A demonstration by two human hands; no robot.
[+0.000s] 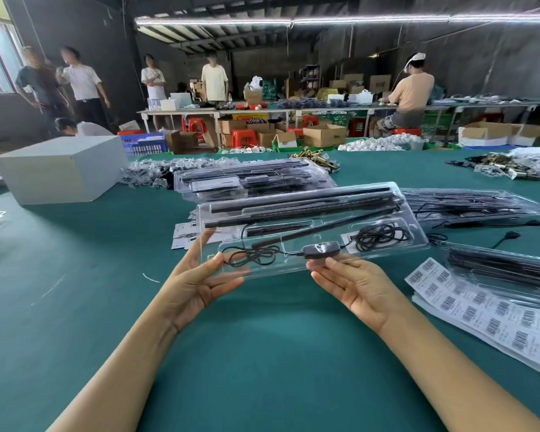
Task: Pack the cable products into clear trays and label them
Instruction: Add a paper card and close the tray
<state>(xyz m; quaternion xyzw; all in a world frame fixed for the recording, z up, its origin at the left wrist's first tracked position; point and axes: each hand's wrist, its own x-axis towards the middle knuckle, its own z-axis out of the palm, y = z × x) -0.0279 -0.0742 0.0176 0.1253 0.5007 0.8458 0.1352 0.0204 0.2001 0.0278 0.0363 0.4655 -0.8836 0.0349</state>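
Head view: I look down over my 2 bare forearms at a green table (262, 353) in a packing workshop.
Tray: a clear tray (309, 226) lies just beyond my fingertips, its near edge raised on them and its far end resting toward the table.
Long axis: the tray runs left to right and tilts up toward the right; black bars (300, 202) lie along that axis in its far half.
Contents: a coiled cable (381, 235) sits in the right pocket, a small black box (321, 250) near the front edge, and a looser cable loop at the left.
Left hand: my left hand (197, 288) is spread, fingers straight, touching the tray's left front corner from below and from the side; it grips nothing.
Right hand: my right hand (359, 285) is palm up, fingers straight, under the front edge just right of the black box; it also grips nothing.
Nearer hand: both reach the tray about equally; the labels (468, 304) lie near my right hand, so that hand seems better placed for labelling.
Other trays: filled trays (253, 179) are stacked behind and to the right.
Hard to tell: clear plastic blurs the tray's edges and any lid; label print is unreadable; the sheet is cut off at the right.
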